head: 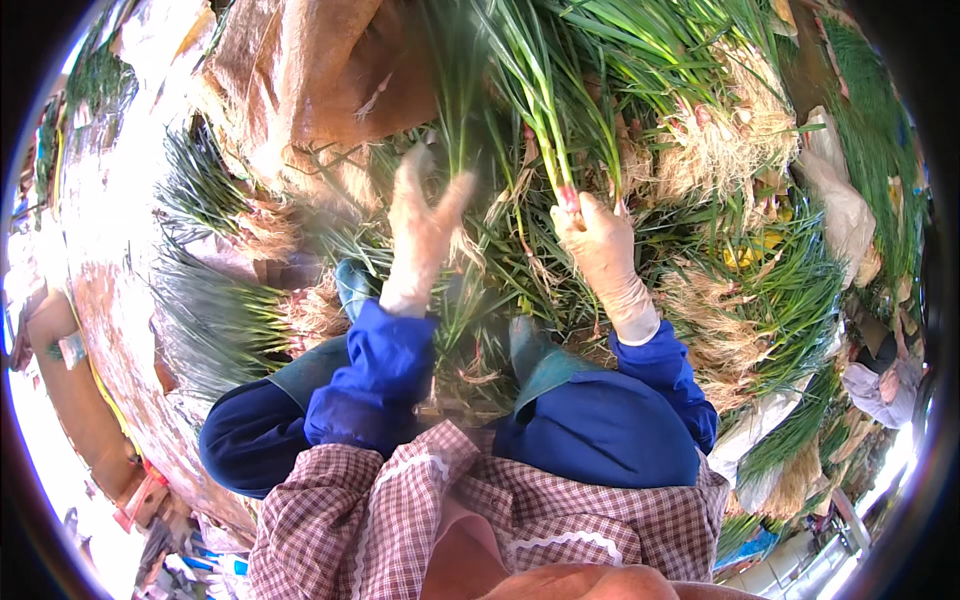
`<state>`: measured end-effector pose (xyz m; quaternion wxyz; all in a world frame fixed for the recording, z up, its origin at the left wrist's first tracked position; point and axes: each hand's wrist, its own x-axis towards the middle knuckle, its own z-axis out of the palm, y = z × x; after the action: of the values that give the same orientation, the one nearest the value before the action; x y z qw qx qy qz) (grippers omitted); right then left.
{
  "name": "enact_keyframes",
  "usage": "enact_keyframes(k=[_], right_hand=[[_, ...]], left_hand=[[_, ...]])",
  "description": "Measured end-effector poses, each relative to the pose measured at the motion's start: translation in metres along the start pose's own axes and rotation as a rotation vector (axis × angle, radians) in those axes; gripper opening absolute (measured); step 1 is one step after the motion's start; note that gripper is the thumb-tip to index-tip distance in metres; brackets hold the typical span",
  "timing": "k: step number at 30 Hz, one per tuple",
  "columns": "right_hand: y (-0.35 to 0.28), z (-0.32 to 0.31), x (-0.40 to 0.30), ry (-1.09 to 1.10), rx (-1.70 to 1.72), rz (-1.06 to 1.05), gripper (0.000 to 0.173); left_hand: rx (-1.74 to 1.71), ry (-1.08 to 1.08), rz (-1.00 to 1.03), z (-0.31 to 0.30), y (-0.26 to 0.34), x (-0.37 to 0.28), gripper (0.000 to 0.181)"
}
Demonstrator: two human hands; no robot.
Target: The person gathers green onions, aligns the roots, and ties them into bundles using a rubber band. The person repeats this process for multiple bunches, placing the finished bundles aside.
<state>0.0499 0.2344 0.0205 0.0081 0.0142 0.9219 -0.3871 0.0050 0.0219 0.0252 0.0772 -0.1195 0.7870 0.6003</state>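
Observation:
My right hand (600,255), in a pale glove, grips green onions (551,142) by their reddish base. Their long leaves point away from me. To the left, my gloved left hand (424,232) is blurred, with thumb and forefinger spread apart. A blurred green stalk (459,127) runs down behind its thumb; whether the hidden fingers hold it is unclear. Loose onion leaves and stalks (517,262) litter the ground beneath both hands. Beyond my right hand lies a large heap of green onions (675,60) with pale, stringy roots (727,142).
Sorted onion bunches lie at left, one nearer me (247,322) and one farther (217,195). A brown woven sack (322,75) stands ahead. More bunches (720,330) flank my right side. My green boots (536,360) bracket the litter. Another person (885,390) is at the far right edge.

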Motion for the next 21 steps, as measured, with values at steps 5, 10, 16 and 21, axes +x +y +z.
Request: enact_keyframes(k=[5, 10, 16, 21], right_hand=[[-0.04, -0.024, -0.005, -0.685, -0.136, -0.246, 0.031], [-0.021, 0.003, 0.005, -0.186, 0.024, -0.221, 0.029], [-0.005, -0.02, 0.044, -0.013, -1.006, -0.424, 0.004], [0.058, -0.109, 0.111, 0.272, -0.735, 0.278, 0.027]], left_hand=[[-0.667, -0.549, -0.519, 0.015, -0.011, -0.023, 0.035], [-0.435, -0.703, -0.37, 0.01, -0.031, -0.017, 0.017], [-0.404, -0.86, -0.352, -0.013, -0.025, -0.015, 0.032], [-0.96, -0.742, -0.436, -0.001, -0.023, -0.013, 0.029]])
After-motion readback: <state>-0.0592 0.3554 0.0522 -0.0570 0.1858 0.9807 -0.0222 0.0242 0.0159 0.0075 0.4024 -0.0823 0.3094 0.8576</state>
